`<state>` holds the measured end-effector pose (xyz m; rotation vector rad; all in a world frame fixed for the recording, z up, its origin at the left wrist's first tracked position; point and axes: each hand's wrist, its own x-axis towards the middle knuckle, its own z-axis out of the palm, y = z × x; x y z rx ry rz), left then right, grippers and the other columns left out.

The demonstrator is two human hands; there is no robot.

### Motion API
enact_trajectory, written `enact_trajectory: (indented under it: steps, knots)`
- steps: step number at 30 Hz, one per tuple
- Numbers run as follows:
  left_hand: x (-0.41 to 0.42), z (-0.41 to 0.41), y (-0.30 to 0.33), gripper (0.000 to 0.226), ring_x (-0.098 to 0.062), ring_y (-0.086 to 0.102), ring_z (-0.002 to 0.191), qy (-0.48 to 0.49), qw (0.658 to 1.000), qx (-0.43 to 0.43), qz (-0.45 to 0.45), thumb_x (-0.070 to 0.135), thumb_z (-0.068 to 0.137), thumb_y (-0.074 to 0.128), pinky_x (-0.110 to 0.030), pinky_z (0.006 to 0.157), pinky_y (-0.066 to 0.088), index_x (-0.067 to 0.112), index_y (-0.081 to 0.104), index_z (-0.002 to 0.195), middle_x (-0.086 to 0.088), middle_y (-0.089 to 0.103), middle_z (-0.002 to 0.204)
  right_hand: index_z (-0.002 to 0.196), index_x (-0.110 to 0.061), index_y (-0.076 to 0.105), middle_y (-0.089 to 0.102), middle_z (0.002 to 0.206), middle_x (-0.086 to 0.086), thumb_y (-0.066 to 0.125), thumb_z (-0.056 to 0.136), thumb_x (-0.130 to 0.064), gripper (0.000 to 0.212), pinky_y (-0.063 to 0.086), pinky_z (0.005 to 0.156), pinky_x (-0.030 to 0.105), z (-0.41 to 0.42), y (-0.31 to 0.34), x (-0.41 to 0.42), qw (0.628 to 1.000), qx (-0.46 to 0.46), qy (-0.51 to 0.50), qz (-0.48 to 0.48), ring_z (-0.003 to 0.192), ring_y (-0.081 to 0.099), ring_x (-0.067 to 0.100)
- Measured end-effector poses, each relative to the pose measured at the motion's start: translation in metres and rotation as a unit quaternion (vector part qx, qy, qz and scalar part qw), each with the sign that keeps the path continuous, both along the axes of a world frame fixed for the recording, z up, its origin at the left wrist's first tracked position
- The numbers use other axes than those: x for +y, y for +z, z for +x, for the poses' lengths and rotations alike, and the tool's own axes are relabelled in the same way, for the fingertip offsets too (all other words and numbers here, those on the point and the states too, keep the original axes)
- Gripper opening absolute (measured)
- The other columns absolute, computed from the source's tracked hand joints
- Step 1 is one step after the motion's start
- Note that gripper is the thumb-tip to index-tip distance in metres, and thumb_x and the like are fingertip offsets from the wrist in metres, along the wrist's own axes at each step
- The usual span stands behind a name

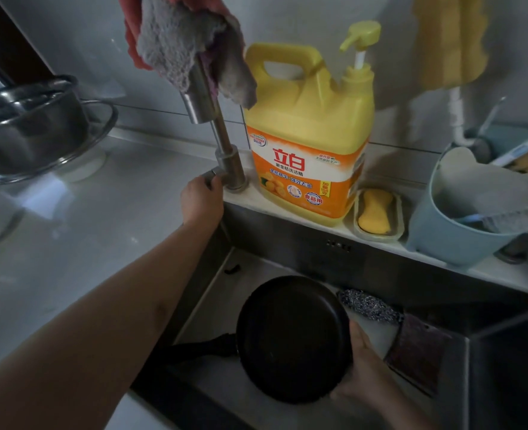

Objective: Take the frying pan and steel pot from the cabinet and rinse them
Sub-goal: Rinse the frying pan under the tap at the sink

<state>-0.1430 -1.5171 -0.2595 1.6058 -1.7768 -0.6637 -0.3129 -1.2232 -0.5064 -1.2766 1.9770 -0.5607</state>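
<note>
Steel pot (27, 125): left of the tap and well apart from it, up on the white counter (79, 231), not in the sink. Its rinse looks not yet begun.

Left hand (201, 200): at the foot of the tap (222, 147), fingers curled round the small handle (213, 175) at its base. I see no water running from the spout, though the dim light makes that hard to judge.

Cloths (188, 41): grey and red, draped over the top of the tap, hanging beside the spout.

Frying pan (293, 338): below and right of the tap, down in the steel sink (290, 240), tilted with its dark inside facing up and its handle pointing left.

Right hand (363, 372): grips the pan's right rim, holding it tipped.

Steel wool (369, 305): right of the pan, just beside its rim, with a dark scrubbing pad (418, 352) next to it.

Detergent jug (311, 131): yellow, just right of the tap on the ledge; a soap dish (377, 214) stands further right.

Doing it well: turn the handle gently, so the flow does not splash off the tilted pan. The spout appears to end left of the pan, so I would shift the pan under it. Keep the hanging cloths out of the stream.
</note>
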Motion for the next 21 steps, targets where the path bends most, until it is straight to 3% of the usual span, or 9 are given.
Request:
enact_trajectory:
  steps: [5,9,12,17,21]
  knots:
    - [-0.007,-0.001,-0.005,0.027,-0.01,0.051,0.067,0.018,0.999,-0.047,-0.003,0.019,0.1,0.038,-0.022,0.058,0.036,0.012,0.063,0.093,-0.004,0.058,0.083,0.155,-0.008,-0.004,0.007,0.163,0.003,0.08,0.022,-0.063,0.167,0.02,0.12,0.024,0.0,0.002,0.001,1.0,-0.012,-0.007,0.019,0.15,0.009,0.011]
    - [-0.007,-0.002,-0.004,0.029,-0.012,0.05,0.072,0.022,0.998,-0.056,0.011,0.019,0.102,0.035,-0.024,0.067,0.038,0.01,0.063,0.104,-0.006,0.057,0.09,0.153,-0.004,-0.012,-0.004,0.163,0.005,0.07,0.022,-0.063,0.166,0.004,0.112,0.012,0.002,0.02,-0.001,0.999,-0.03,-0.005,0.033,0.145,-0.002,0.005]
    - [-0.008,0.0,-0.004,0.028,-0.014,0.051,0.079,0.029,0.998,-0.05,0.017,0.019,0.102,0.035,-0.027,0.072,0.04,0.012,0.061,0.107,-0.005,0.055,0.092,0.153,-0.004,-0.014,-0.007,0.163,0.005,0.085,0.032,-0.053,0.163,0.006,0.115,0.015,0.002,0.02,-0.001,0.999,-0.026,-0.006,0.041,0.15,-0.001,0.013]
    - [-0.006,0.002,-0.002,0.021,-0.017,0.055,0.081,0.017,0.998,-0.067,0.009,0.016,0.102,0.037,-0.03,0.073,0.045,0.014,0.057,0.097,-0.005,0.055,0.088,0.152,-0.005,-0.015,-0.008,0.163,0.004,0.09,0.037,-0.049,0.162,0.012,0.12,0.024,0.0,0.022,-0.002,0.999,-0.008,0.001,0.049,0.15,-0.001,0.014]
    - [-0.004,0.003,-0.001,0.023,-0.023,0.059,0.087,0.015,0.997,-0.071,0.006,0.017,0.102,0.036,-0.038,0.081,0.052,0.013,0.058,0.096,-0.01,0.058,0.092,0.153,-0.007,-0.017,-0.009,0.163,0.002,0.076,0.024,-0.063,0.168,0.016,0.121,0.029,0.0,0.025,-0.004,0.997,-0.008,0.002,0.071,0.15,-0.001,0.012]
